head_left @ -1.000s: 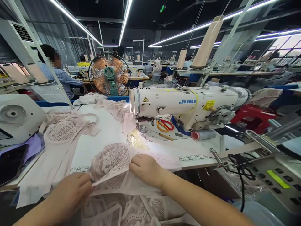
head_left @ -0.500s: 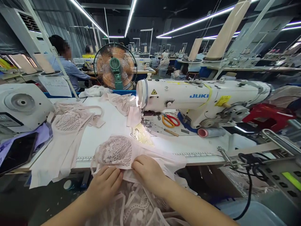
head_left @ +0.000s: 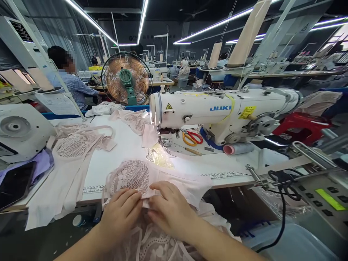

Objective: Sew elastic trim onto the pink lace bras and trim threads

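Note:
A pale pink lace bra [head_left: 130, 175] lies at the table's front edge, its lace cup face up and its wing spread to the right. My left hand [head_left: 122, 208] is closed on the cup's lower edge, fingertips on top and thumb hidden. My right hand [head_left: 170, 206] grips the same edge near the bra's middle, its index finger on the fabric and its fingers slightly parted. More lace pieces [head_left: 160, 243] hang below my hands. Behind the bra stands a white JUKI sewing machine [head_left: 195, 108], with a yellowish clear film [head_left: 159, 156] by its needle.
Another bra [head_left: 73, 145] drapes over the table at left, beside a phone [head_left: 16, 185]. Red and orange scissors [head_left: 192, 137] and a thread spool [head_left: 237, 148] lie under the machine arm. A fan [head_left: 126, 78] and a seated person [head_left: 70, 81] are behind. A control box [head_left: 323, 195] juts in at right.
The view has shifted slightly to the right. My right hand's fingers have parted and its index finger has stretched over the fabric; my left hand stays on the bra's edge.

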{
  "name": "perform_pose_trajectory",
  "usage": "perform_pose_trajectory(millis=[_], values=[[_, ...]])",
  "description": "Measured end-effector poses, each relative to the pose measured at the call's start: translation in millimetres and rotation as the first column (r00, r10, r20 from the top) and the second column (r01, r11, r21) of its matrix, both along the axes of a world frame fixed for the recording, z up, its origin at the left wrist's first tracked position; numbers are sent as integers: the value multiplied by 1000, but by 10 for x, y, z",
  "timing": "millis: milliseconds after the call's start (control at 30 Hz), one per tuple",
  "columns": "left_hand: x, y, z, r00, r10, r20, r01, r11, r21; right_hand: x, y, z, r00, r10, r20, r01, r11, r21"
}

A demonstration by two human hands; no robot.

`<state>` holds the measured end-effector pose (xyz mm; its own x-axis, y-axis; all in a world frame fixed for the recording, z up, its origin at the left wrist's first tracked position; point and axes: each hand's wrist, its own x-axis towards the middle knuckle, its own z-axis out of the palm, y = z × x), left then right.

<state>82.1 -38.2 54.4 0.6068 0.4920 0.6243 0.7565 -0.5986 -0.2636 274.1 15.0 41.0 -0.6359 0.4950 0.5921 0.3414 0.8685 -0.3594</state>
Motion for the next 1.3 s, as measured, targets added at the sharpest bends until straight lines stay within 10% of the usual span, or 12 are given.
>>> perform_pose_trajectory(millis=[367, 933, 1300], values=[[-1, 46, -62, 1000, 0, 9, 0, 999, -53, 113, 17, -182, 999, -8, -41, 20, 956, 294], [96, 42, -58, 996, 63, 68, -60, 997, -39, 176, -1, -211, 982, -123, -143, 152, 964, 216], [124, -33, -190, 993, 108, 53, -97, 980, -174, 363, -126, -314, 996, 8, -86, 9, 981, 196]])
